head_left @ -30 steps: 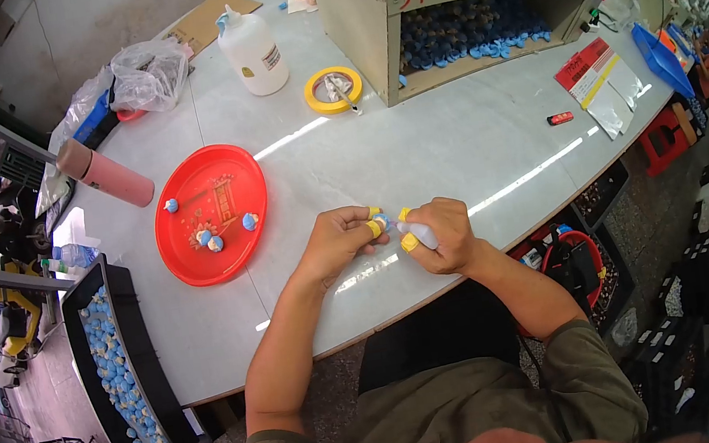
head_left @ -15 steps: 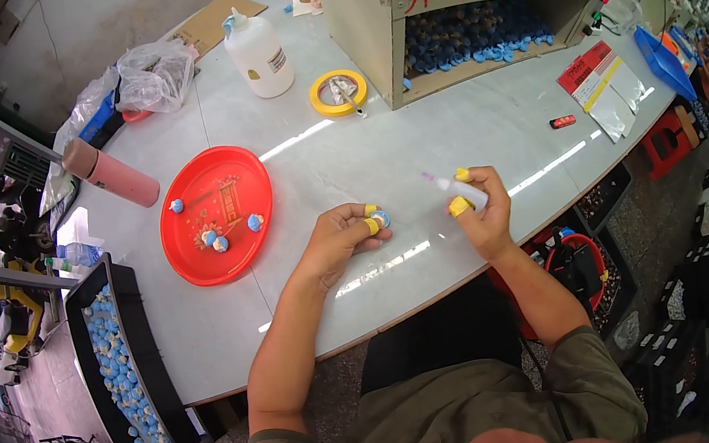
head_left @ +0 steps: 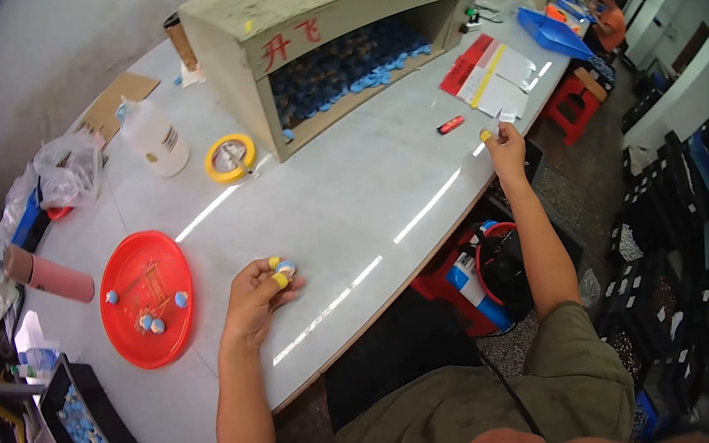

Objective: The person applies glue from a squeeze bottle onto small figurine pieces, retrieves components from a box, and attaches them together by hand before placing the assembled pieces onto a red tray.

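Our left hand (head_left: 250, 304) is pinching a small blue-and-white ball (head_left: 287, 268) between yellow-wrapped fingertips (head_left: 280, 280), while our right hand (head_left: 506, 155), at the ball's two o'clock, is gripping a mostly hidden pale applicator (head_left: 498, 122), its slim tip pointing roughly toward twelve.

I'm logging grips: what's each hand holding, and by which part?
Left hand: small blue-and-white piece, pinched by its sides. Right hand: slim pale item, gripped part hidden.
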The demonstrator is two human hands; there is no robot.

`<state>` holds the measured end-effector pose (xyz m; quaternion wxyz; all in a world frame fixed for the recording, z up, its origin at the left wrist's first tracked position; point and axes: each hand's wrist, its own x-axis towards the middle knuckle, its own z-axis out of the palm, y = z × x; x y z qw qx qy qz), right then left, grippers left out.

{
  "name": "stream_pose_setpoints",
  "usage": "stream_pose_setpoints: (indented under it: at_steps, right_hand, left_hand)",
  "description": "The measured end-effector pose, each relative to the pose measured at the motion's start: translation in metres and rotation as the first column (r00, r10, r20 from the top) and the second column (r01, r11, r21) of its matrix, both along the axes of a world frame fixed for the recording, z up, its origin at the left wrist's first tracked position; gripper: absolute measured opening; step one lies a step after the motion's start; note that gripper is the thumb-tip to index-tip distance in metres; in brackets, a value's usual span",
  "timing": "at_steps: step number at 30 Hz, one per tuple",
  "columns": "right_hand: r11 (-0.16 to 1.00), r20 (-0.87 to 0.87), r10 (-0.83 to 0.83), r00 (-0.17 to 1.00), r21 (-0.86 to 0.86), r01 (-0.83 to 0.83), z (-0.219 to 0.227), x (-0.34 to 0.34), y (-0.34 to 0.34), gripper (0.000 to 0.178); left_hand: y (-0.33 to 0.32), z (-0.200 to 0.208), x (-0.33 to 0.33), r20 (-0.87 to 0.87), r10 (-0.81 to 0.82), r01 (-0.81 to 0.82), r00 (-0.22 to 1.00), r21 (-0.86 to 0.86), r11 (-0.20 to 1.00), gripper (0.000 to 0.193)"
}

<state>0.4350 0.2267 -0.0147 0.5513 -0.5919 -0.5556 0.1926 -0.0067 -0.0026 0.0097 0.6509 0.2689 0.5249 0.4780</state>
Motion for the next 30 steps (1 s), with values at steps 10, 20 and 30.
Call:
stream_pose_setpoints:
  at_steps: [10,20,30]
  right_hand:
    - [0.94,0.418,-0.265,0.869,-0.087,0.329,-0.023,0.047,0.032,0.037]
    - [0.673,0.238,0.695,0.679,0.119,-0.73,0.025,-0.18,-0.127,0.034]
    - [0.507,0.194,0.784,0.59,0.348,-0.788,0.007,-0.231,-0.162,0.019]
  left_hand:
    - [0.007,-0.007,0.006,0.038,-0.017,0.016,0.999,0.025,1.0,0.033]
    - [0.001,-0.008,-0.003,0.03,-0.042,0.043,0.999,-0.014,0.999,0.031]
    - [0.003,-0.003,0.002,-0.076,-0.166,0.166,0.983,-0.003,0.986,0.028]
